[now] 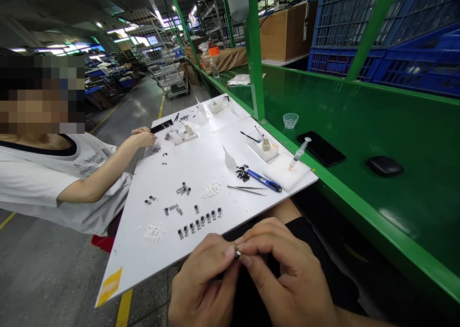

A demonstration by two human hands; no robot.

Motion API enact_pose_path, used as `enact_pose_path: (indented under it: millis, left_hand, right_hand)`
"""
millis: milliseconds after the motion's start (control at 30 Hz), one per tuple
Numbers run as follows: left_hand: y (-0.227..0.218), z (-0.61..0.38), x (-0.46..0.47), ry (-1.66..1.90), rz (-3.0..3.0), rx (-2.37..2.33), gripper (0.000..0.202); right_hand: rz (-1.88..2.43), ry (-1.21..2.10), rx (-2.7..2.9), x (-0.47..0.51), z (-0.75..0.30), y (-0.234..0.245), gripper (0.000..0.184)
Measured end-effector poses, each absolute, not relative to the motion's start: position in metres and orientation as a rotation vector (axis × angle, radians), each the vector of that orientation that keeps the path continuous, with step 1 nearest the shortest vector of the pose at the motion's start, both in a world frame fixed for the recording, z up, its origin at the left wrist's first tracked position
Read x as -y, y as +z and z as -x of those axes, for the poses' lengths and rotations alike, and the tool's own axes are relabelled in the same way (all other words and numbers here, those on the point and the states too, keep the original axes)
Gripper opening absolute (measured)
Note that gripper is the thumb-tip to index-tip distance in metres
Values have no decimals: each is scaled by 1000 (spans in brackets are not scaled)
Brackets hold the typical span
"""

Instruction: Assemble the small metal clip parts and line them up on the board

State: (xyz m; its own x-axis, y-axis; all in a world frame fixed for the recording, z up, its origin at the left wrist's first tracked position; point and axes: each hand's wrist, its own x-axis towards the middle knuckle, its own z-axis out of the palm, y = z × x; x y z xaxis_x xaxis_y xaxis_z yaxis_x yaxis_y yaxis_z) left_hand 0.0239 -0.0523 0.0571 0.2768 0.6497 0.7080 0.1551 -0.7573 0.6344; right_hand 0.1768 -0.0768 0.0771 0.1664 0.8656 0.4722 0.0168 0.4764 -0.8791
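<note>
My left hand (203,281) and my right hand (283,274) meet at the fingertips, pinching a small dark metal part (237,254) between them. Its shape is mostly hidden by my fingers. Just beyond my hands lies a white board (201,161), its near edge above my lap. A row of small metal parts (199,223) stands nearest my hands. White small pieces (154,232) lie to the left. Further up are fine steel tweezers (246,190), a blue-handled craft knife (264,180) and a heap of tiny black parts (243,172).
A co-worker's hand (142,137) rests at the board's far left. Farther up stand a syringe (299,153) on white foam (285,171) and a small glass bottle (265,145). A phone (321,148) and a plastic cup (290,121) sit on the green bench (395,130).
</note>
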Motion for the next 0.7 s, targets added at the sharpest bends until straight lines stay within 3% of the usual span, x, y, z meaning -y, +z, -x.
enact_pose_path:
  millis: [167,433,700]
  left_hand:
    - [56,-25,54,1495,-2151,-814,58]
    - [58,-23,58,1352,-1955,-1274,24]
    - [64,-26,57,1253,-1726,-1337,18]
  right_hand:
    - [928,750,1295,75,-178,76,20]
    - [1092,1132,1246,71,-190,89,24]
    - [1115,1212,1149,70,-189,86,22]
